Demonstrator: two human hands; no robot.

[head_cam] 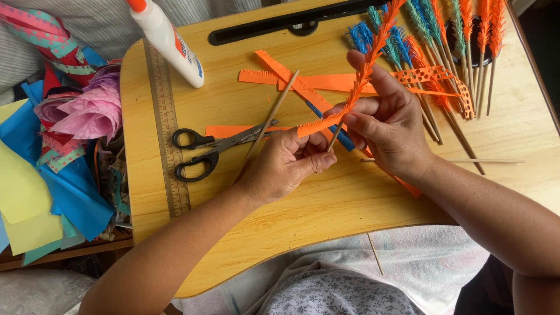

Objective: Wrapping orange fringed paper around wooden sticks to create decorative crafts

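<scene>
wooden lap desk (326, 204) underneath. right hand (388, 125) and left hand (286, 166) above its middle, both pinching a thin stick (333, 139) wrapped in fringed orange paper strip (361, 76). black scissors (213, 149) left, glue bottle (166, 38) far left.

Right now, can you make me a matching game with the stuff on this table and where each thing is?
1. scissors
2. glue bottle
3. fringed orange strip
4. finished fringed sticks

a. top right of the tray
b. between both hands
c. beside the ruler, left of the left hand
d. top left, lying tilted

Pairs: 1-c, 2-d, 3-b, 4-a
</scene>
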